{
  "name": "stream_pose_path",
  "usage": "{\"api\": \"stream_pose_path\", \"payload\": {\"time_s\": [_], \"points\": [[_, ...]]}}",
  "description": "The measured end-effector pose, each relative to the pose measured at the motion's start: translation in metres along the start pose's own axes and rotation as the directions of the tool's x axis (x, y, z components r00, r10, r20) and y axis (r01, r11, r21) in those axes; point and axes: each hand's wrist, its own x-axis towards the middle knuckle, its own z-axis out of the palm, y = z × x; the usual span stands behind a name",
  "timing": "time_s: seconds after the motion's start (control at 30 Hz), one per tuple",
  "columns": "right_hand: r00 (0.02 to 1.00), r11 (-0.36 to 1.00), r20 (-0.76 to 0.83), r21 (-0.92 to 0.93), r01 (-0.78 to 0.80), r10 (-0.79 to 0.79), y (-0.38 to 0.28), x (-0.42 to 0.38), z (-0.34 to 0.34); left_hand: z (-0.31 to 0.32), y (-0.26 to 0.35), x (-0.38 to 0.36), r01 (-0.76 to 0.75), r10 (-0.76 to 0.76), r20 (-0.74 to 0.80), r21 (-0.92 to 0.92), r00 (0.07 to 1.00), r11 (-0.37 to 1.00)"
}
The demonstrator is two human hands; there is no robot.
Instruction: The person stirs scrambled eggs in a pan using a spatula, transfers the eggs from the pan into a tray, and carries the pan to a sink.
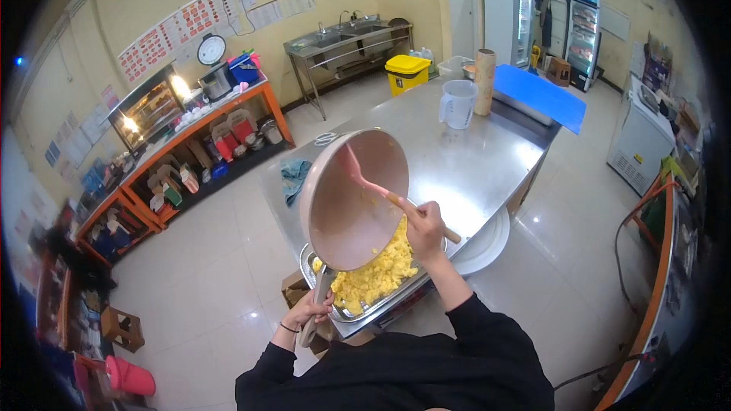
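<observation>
My left hand (311,307) grips the handle of a large pan (346,221), which is tilted on its side over a metal tray (308,259). In my right hand (426,230) is a spatula (373,188) with a wooden handle and a pink head, its head against the pan's inside wall. Scrambled eggs (377,278) lie heaped in the tray below the rim. A few yellow bits cling to the pan's inside. Part of the tray is hidden behind the pan.
On the steel table (426,152) stand a clear measuring jug (458,104), a brown cylinder (484,82) and a blue board (541,95). A teal cloth (295,180) and scissors (326,138) lie left of the pan. White round lids (487,243) jut out at the right edge.
</observation>
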Motion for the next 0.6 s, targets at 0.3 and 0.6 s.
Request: {"api": "stream_pose_path", "payload": {"time_s": [0.3, 0.6], "points": [[0.986, 0.989, 0.074, -0.015, -0.146, 0.147, 0.001, -0.014, -0.009, 0.004, 0.001, -0.004, -0.022, 0.023, 0.037, -0.043, 0.999, 0.999], [0.916, 0.951, 0.257, -0.076, -0.299, 0.309, 0.034, -0.055, -0.018, 0.006, 0.001, -0.007, -0.065, 0.065, 0.007, -0.018, 0.998, 0.998]]}}
